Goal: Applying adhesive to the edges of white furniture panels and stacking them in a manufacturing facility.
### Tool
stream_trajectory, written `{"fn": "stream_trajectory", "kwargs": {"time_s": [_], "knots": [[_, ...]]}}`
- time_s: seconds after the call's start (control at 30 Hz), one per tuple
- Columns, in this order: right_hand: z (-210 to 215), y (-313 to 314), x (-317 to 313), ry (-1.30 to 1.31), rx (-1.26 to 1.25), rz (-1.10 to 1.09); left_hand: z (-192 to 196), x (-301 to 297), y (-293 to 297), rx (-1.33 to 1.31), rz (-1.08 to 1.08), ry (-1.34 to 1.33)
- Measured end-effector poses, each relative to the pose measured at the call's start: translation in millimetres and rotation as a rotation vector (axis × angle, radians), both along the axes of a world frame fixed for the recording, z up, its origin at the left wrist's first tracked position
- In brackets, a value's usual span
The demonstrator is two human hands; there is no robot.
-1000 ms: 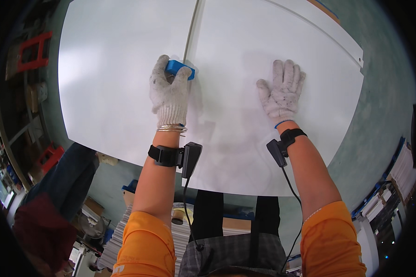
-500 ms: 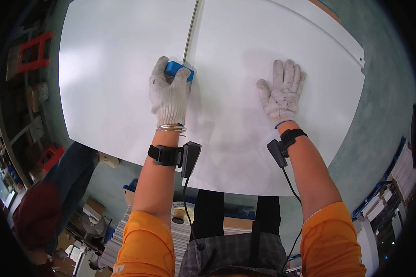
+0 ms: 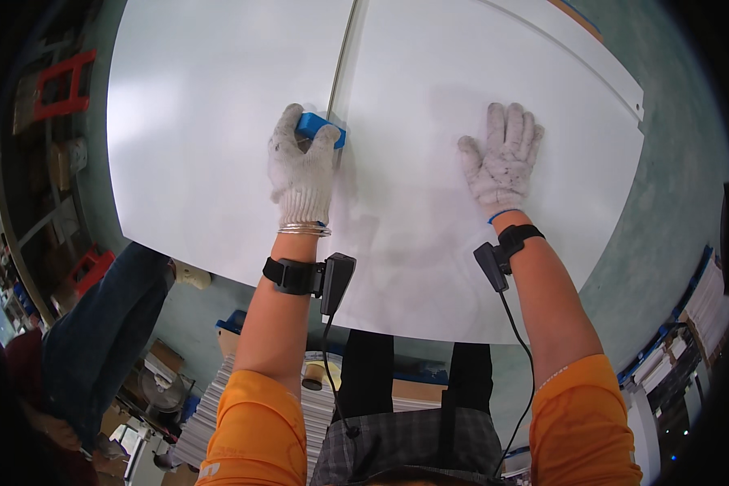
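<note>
My gloved left hand grips a small blue block between thumb and fingers. The block sits at the near end of the visible dark seam that runs away across the white panels. What the block is for its kind, I cannot tell. To the right, my gloved right hand lies flat on the white panel, fingers stretched and thumb spread, holding nothing. Both hands wear off-white knit gloves, and black straps with small dark devices circle my wrists.
Another person's leg in jeans stands close to the panel's left edge. Shelving with a red frame lines the far left. Stacked white boards are below the near edge, and more stacked material stands at the right.
Both hands appear slightly shifted to the right in the picture, along with the panels. The left hand keeps its grip on the blue block. The other person's leg and clothing have shifted a little.
</note>
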State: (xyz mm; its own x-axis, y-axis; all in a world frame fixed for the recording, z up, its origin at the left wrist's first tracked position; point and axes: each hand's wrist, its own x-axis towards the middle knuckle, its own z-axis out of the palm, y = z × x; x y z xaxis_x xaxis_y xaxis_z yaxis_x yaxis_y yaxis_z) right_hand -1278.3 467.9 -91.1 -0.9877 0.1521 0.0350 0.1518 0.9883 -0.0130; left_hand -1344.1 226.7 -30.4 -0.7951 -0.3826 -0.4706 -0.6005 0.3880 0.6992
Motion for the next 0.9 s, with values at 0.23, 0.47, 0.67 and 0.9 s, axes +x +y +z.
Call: {"fn": "stream_trajectory", "kwargs": {"time_s": [0.23, 0.47, 0.67, 0.9], "knots": [[-2, 1, 2, 0.013, 0.001, 0.004, 5, -13, 6, -0.054, -0.050, 0.139], [5, -1, -1, 0.006, -0.022, 0.001, 10, -48, 22, -0.163, -0.106, 0.147], [7, 0, -1, 0.042, -0.031, 0.014, 19, -63, 40, -0.128, -0.102, 0.143], [7, -3, -2, 0.016, -0.060, 0.001, 6, -73, 36, -0.188, -0.134, 0.129]]}}
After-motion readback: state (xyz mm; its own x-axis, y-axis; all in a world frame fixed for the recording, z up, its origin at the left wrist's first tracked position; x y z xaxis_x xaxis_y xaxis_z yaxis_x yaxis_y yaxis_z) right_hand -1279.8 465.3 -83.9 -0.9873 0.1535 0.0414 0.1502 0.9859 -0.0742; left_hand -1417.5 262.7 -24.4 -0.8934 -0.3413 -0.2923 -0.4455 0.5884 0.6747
